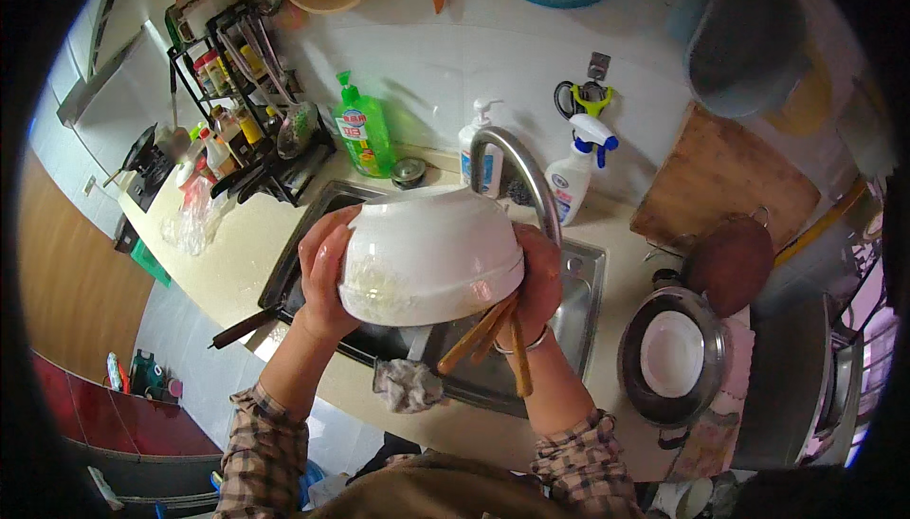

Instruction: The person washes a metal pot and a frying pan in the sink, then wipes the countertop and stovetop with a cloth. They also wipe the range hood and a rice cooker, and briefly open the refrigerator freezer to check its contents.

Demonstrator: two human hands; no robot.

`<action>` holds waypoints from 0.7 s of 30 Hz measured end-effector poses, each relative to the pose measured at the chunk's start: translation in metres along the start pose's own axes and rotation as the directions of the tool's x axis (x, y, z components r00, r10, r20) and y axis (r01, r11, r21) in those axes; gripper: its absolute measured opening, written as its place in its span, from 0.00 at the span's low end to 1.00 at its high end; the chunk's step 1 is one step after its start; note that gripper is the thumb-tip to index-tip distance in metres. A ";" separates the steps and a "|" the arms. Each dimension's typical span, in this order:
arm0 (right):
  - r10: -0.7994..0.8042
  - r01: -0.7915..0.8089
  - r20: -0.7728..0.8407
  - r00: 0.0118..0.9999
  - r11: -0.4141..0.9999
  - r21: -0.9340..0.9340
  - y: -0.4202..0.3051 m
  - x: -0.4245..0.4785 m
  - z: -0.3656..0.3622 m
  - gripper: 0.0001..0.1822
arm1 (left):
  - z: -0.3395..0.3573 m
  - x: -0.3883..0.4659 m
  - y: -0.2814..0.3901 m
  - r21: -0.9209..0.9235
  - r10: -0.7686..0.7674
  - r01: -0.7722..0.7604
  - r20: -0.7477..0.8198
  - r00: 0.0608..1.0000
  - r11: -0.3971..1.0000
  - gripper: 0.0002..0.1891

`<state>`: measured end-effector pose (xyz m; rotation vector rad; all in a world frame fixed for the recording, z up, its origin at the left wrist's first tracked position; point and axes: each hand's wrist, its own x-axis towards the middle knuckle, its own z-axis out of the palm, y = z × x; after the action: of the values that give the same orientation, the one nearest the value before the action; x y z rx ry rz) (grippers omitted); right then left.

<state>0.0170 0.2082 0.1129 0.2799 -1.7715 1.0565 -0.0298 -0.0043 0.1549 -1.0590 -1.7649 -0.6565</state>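
Both of my hands grip a large white bowl [432, 263], raised and tipped over the double-basin steel sink [579, 320]. My left hand [327, 270] clasps its left side, and my right hand [538, 277] is on its right side. Several wooden chopsticks [490, 338] stick out from under my right hand, pointing towards me. The bowl's wall looks wet, with a yellowish smear low on the left. Behind it arches the steel faucet [522, 163]; the bowl hides its outlet. What the bowl contains cannot be seen.
A crumpled grey cloth [407, 384] lies on the sink's front edge. A dark handle [245, 327] juts out from the left basin. Behind stand a green soap bottle [364, 131] and a spray bottle [569, 174]. At right, a pan [629, 370] holds a white bowl [672, 353].
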 end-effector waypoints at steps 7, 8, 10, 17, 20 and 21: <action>0.046 -0.032 -0.171 0.984 0.996 0.085 0.004 -0.004 -0.016 0.21 | 0.009 0.015 0.025 -0.014 0.039 -0.039 -0.033 0.999 0.999 0.36; 0.063 -0.043 -0.179 0.982 0.993 0.111 0.001 -0.005 -0.015 0.22 | 0.006 0.017 0.026 -0.013 0.045 -0.046 -0.023 0.999 0.999 0.36; 0.084 -0.050 -0.205 0.975 0.985 0.164 -0.002 -0.002 -0.016 0.23 | 0.002 0.021 0.027 -0.003 0.070 -0.070 -0.032 0.997 0.998 0.36; 0.112 -0.114 -0.048 0.993 0.992 -0.049 -0.047 0.011 -0.064 0.21 | -0.008 0.034 0.066 -0.123 -0.107 0.118 0.093 0.990 0.985 0.44; 0.310 -0.172 0.275 0.910 0.886 -0.431 -0.065 0.020 -0.114 0.17 | 0.009 0.003 0.115 -0.675 -0.489 0.617 0.409 0.770 0.406 0.48; 0.360 -0.161 0.338 0.870 0.853 -0.496 -0.065 0.016 -0.136 0.17 | 0.012 0.002 0.134 -0.668 -0.491 0.712 0.555 0.671 0.218 0.49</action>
<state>0.1366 0.2777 0.1744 -0.0444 -2.4504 0.7641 0.0817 0.0703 0.1494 -1.0082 -2.0767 -2.2281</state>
